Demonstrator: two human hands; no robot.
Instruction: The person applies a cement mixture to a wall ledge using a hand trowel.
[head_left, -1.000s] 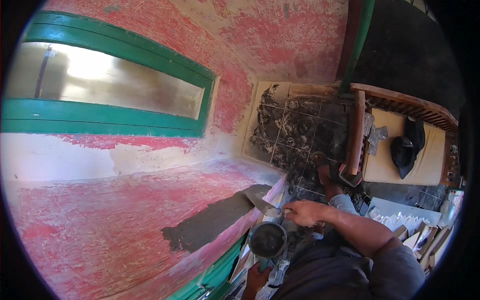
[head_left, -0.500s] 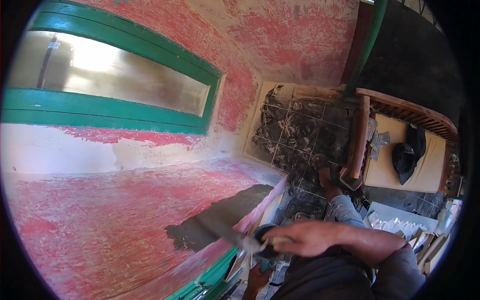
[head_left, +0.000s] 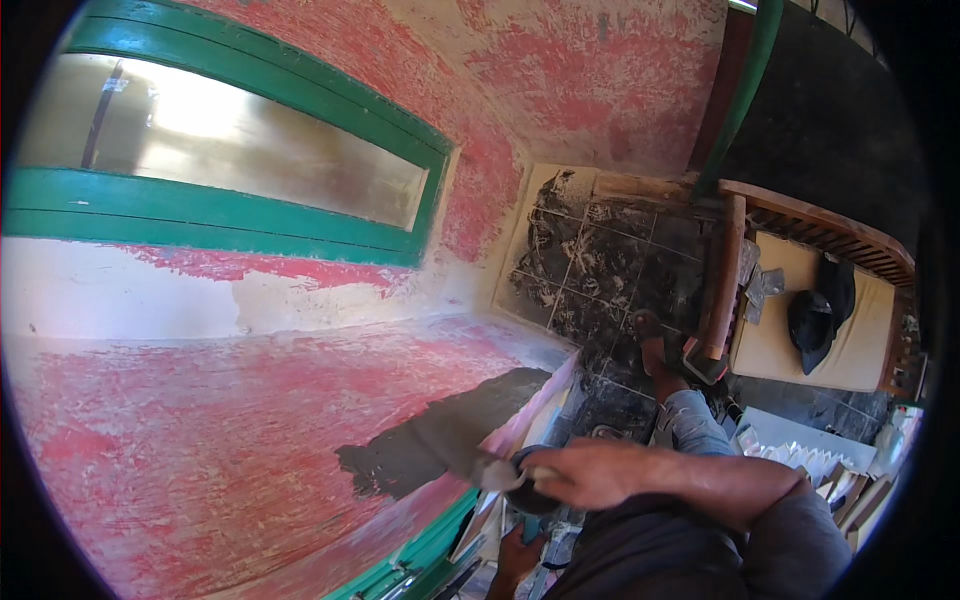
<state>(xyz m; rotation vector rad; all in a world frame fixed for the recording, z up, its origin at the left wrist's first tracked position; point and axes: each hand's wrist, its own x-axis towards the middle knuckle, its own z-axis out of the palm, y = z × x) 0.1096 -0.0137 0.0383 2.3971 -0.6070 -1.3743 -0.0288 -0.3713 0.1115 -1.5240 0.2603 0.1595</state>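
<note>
My right hand (head_left: 590, 475) is closed round a trowel (head_left: 497, 473). The motion-blurred blade reaches left over a wet grey plaster patch (head_left: 410, 455) on the scraped pink surface (head_left: 240, 420). Under my right hand sits a dark round container (head_left: 528, 490), partly covered by the fingers. Lower down, my left hand (head_left: 517, 556) has its fingers wrapped round a teal thing (head_left: 533, 527) just below that container; its full shape is hidden.
A green-framed window (head_left: 230, 225) is set in the peeling wall at left. Smeared black floor tiles (head_left: 610, 270) lie ahead. To the right stands a wooden bench (head_left: 728, 280) with a tan cushion (head_left: 765, 345) and a black cap (head_left: 812, 325). Wood pieces (head_left: 865, 500) lie at the lower right.
The trowel and my right hand have shifted slightly; the blade has turned a little against the plaster patch. The whole view has moved slightly. My left hand keeps its grip.
</note>
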